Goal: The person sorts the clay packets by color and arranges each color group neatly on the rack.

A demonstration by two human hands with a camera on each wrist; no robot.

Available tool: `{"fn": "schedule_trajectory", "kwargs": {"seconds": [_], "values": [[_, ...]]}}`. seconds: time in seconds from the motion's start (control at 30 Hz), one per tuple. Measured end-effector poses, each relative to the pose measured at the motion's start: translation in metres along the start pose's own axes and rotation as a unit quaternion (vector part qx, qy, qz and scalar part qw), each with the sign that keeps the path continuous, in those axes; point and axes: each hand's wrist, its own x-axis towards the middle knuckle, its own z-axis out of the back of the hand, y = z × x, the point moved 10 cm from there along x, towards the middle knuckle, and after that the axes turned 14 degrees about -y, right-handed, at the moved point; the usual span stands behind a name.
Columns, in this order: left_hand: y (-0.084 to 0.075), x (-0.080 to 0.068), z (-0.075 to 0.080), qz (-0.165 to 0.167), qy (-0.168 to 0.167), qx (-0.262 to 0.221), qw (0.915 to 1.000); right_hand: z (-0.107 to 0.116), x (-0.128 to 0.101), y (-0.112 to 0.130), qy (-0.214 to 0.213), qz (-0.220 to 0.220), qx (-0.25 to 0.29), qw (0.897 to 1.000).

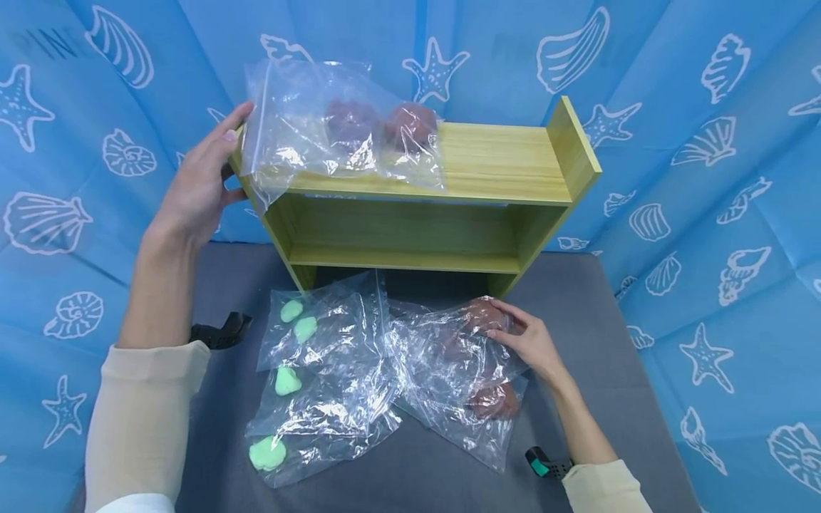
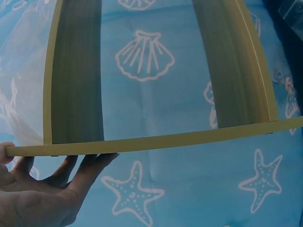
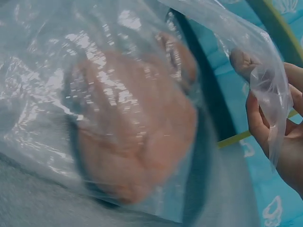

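One bag of brown pieces (image 1: 349,135) already lay on top of the wooden shelf (image 1: 500,160) in the head view, at 12 o'clock from me; I judged the work about a third done. My left hand (image 1: 205,182) rested at the shelf's left end at 10 o'clock, fingers spread and straight, gripping nothing. My right hand (image 1: 529,342) pinched the second brown bag (image 1: 462,370) on the grey table (image 1: 577,299) at 5 o'clock. Bags of green pieces (image 1: 321,370) lay just beside it, untouched.

Left wrist view: the hand's fingers (image 2: 87,165) touched the shelf's edge (image 2: 156,142) from below.

Right wrist view: the fingers (image 3: 258,118) pinched clear plastic; a brown lump (image 3: 137,127) sat inside.
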Motion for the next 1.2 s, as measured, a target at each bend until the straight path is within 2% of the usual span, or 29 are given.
{"fn": "schedule_trajectory", "kwargs": {"seconds": [0.3, 0.53, 0.7, 0.87, 1.07, 1.13, 1.2], "values": [[-0.001, 0.001, 0.001, 0.004, -0.009, 0.004, 0.9999, 0.017, -0.004, 0.032, 0.000, 0.010, 0.053, 0.999], [-0.003, -0.001, -0.001, -0.003, -0.007, 0.005, 1.0000, 0.023, -0.015, 0.063, 0.049, 0.031, 0.054, 0.997], [-0.004, -0.001, -0.002, -0.008, -0.004, 0.014, 0.9999, 0.027, -0.020, 0.095, 0.086, 0.078, 0.086, 0.989], [-0.005, 0.000, -0.001, -0.015, 0.001, 0.012, 0.9998, 0.027, -0.021, 0.135, 0.125, 0.139, 0.140, 0.972], [-0.004, -0.002, 0.000, -0.013, 0.003, 0.009, 0.9999, 0.026, -0.026, 0.186, 0.180, 0.194, 0.259, 0.929], [-0.003, -0.003, -0.001, -0.014, 0.003, 0.009, 0.9998, 0.030, -0.026, 0.201, 0.173, 0.209, 0.277, 0.922], [-0.003, -0.003, -0.002, -0.016, 0.003, 0.012, 0.9998, 0.035, -0.024, 0.212, 0.156, 0.219, 0.285, 0.920]]}}
